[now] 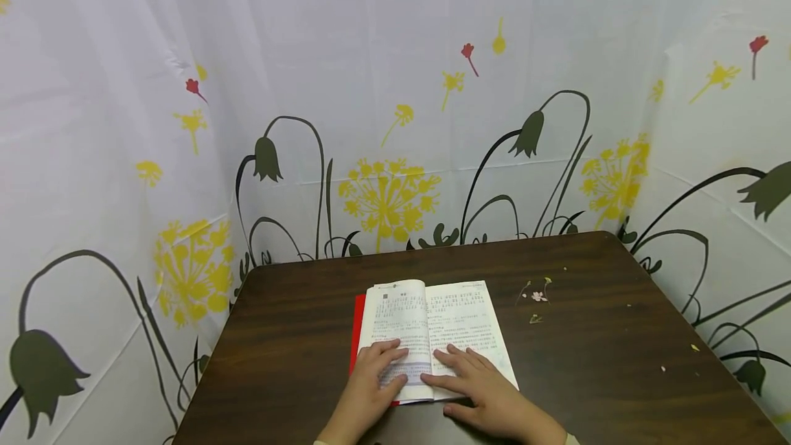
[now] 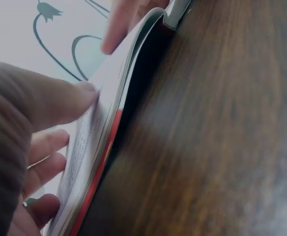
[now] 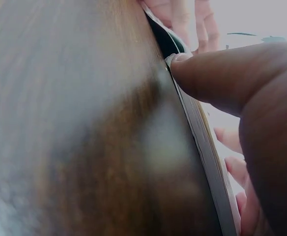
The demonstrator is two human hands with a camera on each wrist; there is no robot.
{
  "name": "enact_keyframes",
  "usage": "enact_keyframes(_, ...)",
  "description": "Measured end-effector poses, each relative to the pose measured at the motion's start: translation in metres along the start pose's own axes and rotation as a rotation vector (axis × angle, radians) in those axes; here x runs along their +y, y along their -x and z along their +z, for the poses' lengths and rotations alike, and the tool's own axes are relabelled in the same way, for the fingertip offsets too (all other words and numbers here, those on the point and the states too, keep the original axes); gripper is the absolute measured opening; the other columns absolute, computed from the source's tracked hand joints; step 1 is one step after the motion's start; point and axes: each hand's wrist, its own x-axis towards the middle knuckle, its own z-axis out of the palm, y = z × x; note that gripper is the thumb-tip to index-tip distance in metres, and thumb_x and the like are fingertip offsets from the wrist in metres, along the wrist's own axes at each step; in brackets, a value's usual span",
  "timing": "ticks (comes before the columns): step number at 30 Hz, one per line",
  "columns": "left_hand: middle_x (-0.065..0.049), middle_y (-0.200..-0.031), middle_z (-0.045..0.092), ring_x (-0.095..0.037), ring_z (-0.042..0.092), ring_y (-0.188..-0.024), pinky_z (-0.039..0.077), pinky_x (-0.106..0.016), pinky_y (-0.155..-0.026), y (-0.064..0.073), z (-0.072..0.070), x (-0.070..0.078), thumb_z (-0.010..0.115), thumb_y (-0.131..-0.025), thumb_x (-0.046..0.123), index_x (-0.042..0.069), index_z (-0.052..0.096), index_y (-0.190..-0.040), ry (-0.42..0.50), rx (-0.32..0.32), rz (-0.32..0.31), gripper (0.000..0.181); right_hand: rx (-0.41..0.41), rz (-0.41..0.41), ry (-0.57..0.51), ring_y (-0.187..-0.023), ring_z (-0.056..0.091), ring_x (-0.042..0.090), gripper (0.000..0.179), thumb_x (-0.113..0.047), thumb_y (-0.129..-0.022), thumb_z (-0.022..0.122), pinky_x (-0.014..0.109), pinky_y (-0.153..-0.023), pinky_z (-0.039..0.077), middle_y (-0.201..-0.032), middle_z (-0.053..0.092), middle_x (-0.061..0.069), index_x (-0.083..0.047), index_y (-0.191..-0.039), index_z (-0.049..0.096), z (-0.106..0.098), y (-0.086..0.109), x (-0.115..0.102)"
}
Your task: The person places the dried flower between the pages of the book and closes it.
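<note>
Two hands in the head view, left hand (image 1: 369, 378) and right hand (image 1: 485, 393), are lying loosely spread over the near part of an open book (image 1: 428, 328) on the desk (image 1: 290, 342), probably keeping it flat. Flower bits (image 1: 539, 297) are lying right of the book. Left wrist: left thumb (image 2: 60, 101) is resting on the page; red cover (image 2: 98, 172) is showing beneath. Right wrist: right thumb (image 3: 217, 73) is meeting the book's near edge, a contact the head view isn't making clear.

I rest my left fingers (image 2: 46, 172) on the open book (image 2: 87, 152), its red edge (image 2: 100, 167) beside the brown counter (image 2: 212, 128).
</note>
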Motion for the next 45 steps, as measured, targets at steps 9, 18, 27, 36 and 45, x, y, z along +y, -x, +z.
enact_keyframes(9,-0.012,-0.171,0.048,-0.042,0.040,-0.162,0.028,-0.072,-0.130,0.001,-0.005,-0.003,0.087,-0.090,0.037,0.021,0.066,-0.152,-0.049,-0.170,0.014,0.067,0.031,-0.026,-0.027,-0.151,0.055,0.038,0.064,-0.036,-0.094,0.084,0.068,-0.113,0.049,-0.163,0.058,0.006,-0.040,-0.154,0.062,0.001,-0.001,0.003)
enact_keyframes(18,-0.005,-0.178,0.038,-0.039,0.034,-0.166,0.023,-0.074,-0.131,0.000,-0.007,-0.001,0.086,-0.086,0.058,0.027,0.054,-0.162,-0.116,-0.285,0.063,0.088,0.048,-0.019,-0.108,-0.148,0.057,0.037,0.052,-0.031,-0.100,0.079,0.063,-0.113,0.051,-0.159,0.062,0.006,-0.033,-0.150,0.066,-0.004,0.001,0.007)
enact_keyframes(27,-0.004,-0.177,0.039,-0.037,0.035,-0.166,0.023,-0.071,-0.132,0.001,-0.006,0.000,0.088,-0.085,0.056,0.028,0.055,-0.161,-0.113,-0.292,0.048,0.088,0.318,0.354,-0.228,-0.092,0.062,0.010,0.018,-0.009,-0.096,0.082,0.026,-0.078,0.053,-0.099,0.072,-0.008,-0.015,-0.113,0.083,-0.032,0.016,0.044)
enact_keyframes(36,-0.006,-0.176,0.041,-0.038,0.037,-0.165,0.025,-0.071,-0.132,0.002,-0.007,-0.001,0.087,-0.085,0.057,0.026,0.055,-0.161,-0.116,-0.265,0.068,0.088,0.211,0.839,-0.042,-0.125,0.053,0.050,0.055,-0.027,-0.102,0.075,0.065,-0.100,0.046,-0.133,0.062,0.028,0.005,-0.143,0.058,-0.055,0.036,0.076)
enact_keyframes(45,-0.005,-0.177,0.041,-0.037,0.037,-0.164,0.025,-0.070,-0.131,0.002,-0.005,-0.002,0.088,-0.084,0.056,0.027,0.055,-0.161,-0.119,-0.260,0.073,0.088,0.057,0.799,0.026,-0.146,0.043,0.056,0.071,-0.039,-0.104,0.072,0.075,-0.100,0.041,-0.162,0.048,0.025,0.004,-0.156,0.052,-0.050,0.038,0.077)
